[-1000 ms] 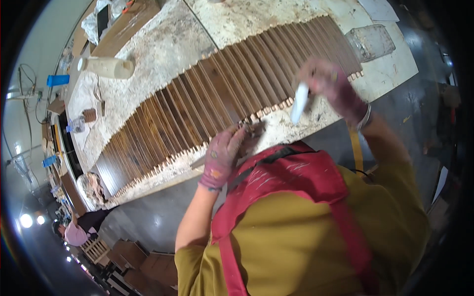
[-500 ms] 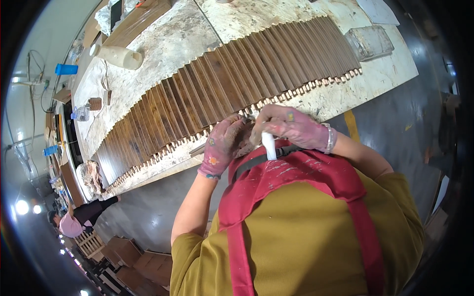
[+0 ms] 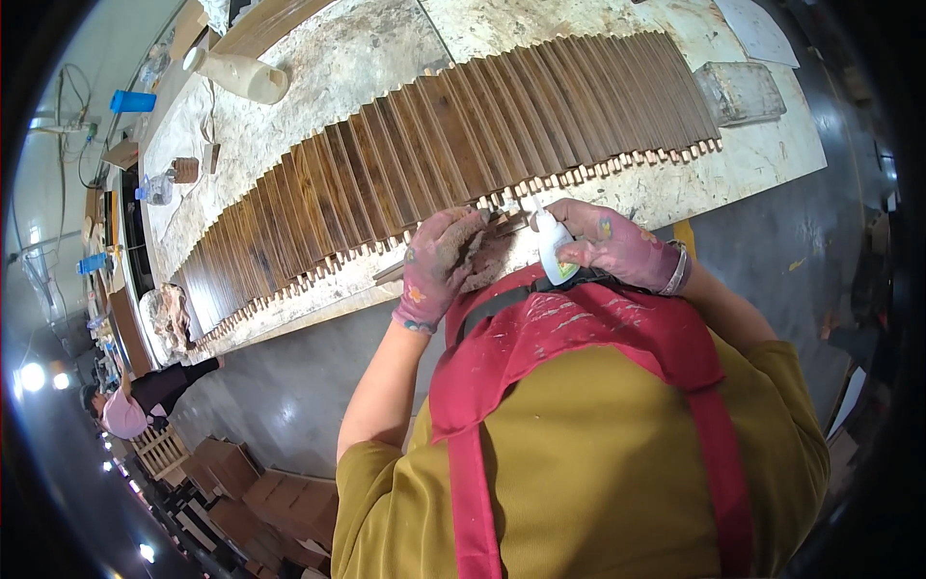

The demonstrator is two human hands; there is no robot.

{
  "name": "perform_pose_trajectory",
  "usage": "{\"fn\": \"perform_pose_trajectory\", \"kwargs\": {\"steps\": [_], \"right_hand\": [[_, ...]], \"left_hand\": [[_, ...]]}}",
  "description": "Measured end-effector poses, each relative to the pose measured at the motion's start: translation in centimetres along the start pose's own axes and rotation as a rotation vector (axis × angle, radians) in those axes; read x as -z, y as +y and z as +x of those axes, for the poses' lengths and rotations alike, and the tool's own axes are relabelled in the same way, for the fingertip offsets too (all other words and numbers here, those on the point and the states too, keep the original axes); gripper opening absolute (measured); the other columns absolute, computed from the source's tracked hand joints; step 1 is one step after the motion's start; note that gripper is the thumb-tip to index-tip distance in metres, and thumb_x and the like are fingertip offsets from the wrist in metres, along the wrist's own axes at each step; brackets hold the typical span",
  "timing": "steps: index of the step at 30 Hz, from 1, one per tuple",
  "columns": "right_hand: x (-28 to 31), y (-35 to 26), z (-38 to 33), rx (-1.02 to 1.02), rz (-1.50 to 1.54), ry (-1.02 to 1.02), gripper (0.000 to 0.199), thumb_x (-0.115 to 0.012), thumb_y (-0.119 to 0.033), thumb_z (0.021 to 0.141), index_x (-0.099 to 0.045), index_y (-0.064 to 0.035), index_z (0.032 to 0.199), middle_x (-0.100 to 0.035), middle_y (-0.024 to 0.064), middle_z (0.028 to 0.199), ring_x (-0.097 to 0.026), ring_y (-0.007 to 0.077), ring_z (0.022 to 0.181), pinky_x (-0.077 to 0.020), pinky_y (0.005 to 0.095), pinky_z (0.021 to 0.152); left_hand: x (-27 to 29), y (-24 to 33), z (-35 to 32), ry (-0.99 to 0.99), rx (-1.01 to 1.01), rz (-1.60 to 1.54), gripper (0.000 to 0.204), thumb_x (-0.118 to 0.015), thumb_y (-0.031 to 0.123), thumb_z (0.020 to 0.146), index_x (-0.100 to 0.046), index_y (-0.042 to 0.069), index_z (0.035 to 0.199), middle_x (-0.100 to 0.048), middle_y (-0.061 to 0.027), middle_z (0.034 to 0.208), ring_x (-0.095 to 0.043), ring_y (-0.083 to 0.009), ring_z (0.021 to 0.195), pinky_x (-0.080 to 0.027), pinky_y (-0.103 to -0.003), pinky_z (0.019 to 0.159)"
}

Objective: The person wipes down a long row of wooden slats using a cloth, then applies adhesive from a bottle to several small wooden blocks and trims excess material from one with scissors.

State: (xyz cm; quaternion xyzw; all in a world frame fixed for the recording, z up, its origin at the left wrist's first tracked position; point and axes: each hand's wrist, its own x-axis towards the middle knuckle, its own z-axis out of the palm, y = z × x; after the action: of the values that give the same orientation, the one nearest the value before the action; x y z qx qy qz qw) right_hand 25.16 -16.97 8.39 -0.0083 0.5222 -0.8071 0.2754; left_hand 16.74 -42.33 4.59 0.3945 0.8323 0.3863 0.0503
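Worktable (image 3: 333, 72): stained, under brown boards (image 3: 446, 135)
Floor (image 3: 289, 410): grey, below boards
Right hand (image 3: 617, 246): grips white bottle (image 3: 554, 249)
Left hand (image 3: 436, 268): beside boards, grip unclear

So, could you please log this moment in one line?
left hand: near brown slats, grip unclear | right hand: holding white bottle | slats: lined up on bench

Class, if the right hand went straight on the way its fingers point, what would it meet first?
The right hand, holding the bottle, points toward the left hand. It would probably meet the brown wood piece by the left fingertips first, though depth is unclear.
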Motion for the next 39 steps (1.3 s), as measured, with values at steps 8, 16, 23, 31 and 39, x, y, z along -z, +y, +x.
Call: {"fn": "perform_pose_trajectory", "kwargs": {"steps": [8, 16, 23, 31, 39], "right_hand": [[0.5, 1.0, 0.8, -0.052, -0.453, 0.145, 0.039, -0.054, -0.019, 0.094, -0.046, -0.0028, 0.128, -0.06, 0.0083, 0.091, -0.055, 0.0129, 0.081, -0.047, 0.0301, 0.076], [1.1, -0.6, 1.6, -0.01, -0.872, 0.122, 0.039, -0.054, -0.024, 0.093, -0.049, -0.0086, 0.128, -0.065, 0.0169, 0.098, -0.064, 0.0296, 0.084, -0.0492, 0.0372, 0.077], [0.9, 0.2, 2.3, 0.158, -0.934, 0.115, 0.035, -0.054, -0.021, 0.093, -0.054, -0.009, 0.126, -0.062, 0.017, 0.118, -0.06, 0.0348, 0.106, -0.048, 0.0395, 0.089], [0.9, 0.1, 3.1, 0.235, -0.999, 0.152, 0.033, -0.056, -0.021, 0.091, -0.059, -0.0069, 0.122, -0.062, 0.0149, 0.119, -0.061, 0.034, 0.107, -0.0492, 0.0394, 0.09], [0.3, -0.7, 3.6, 0.078, -1.094, 0.108, 0.033, -0.057, -0.016, 0.091, -0.058, -0.0097, 0.123, -0.06, 0.0136, 0.123, -0.059, 0.0341, 0.109, -0.0488, 0.0403, 0.091]], "left_hand": [[0.0, 0.8, 0.9, 0.09, 0.16, -0.187, 0.013, -0.061, 0.009, 0.087, -0.067, 0.003, 0.097, -0.066, -0.0118, 0.097, -0.065, -0.0265, 0.091, -0.05, -0.032, 0.079], [-0.2, 0.4, 1.1, 0.118, 0.167, -0.098, 0.01, -0.061, 0.007, 0.088, -0.066, 0.003, 0.095, -0.066, -0.0107, 0.097, -0.065, -0.025, 0.09, -0.051, -0.032, 0.078], [-0.5, 0.4, 1.0, 0.125, 0.145, -0.133, 0.012, -0.06, 0.006, 0.086, -0.062, 0.001, 0.096, -0.063, -0.0138, 0.097, -0.064, -0.0302, 0.089, -0.051, -0.036, 0.079], [-0.5, 0.4, 1.0, 0.125, 0.153, -0.143, 0.012, -0.059, 0.004, 0.084, -0.062, 0.001, 0.095, -0.063, -0.0148, 0.096, -0.064, -0.0308, 0.088, -0.052, -0.036, 0.078], [-0.5, 0.6, 0.9, 0.131, 0.143, -0.145, 0.01, -0.059, 0.002, 0.082, -0.061, 0.001, 0.091, -0.063, -0.0146, 0.095, -0.064, -0.0307, 0.086, -0.051, -0.037, 0.076]]}}
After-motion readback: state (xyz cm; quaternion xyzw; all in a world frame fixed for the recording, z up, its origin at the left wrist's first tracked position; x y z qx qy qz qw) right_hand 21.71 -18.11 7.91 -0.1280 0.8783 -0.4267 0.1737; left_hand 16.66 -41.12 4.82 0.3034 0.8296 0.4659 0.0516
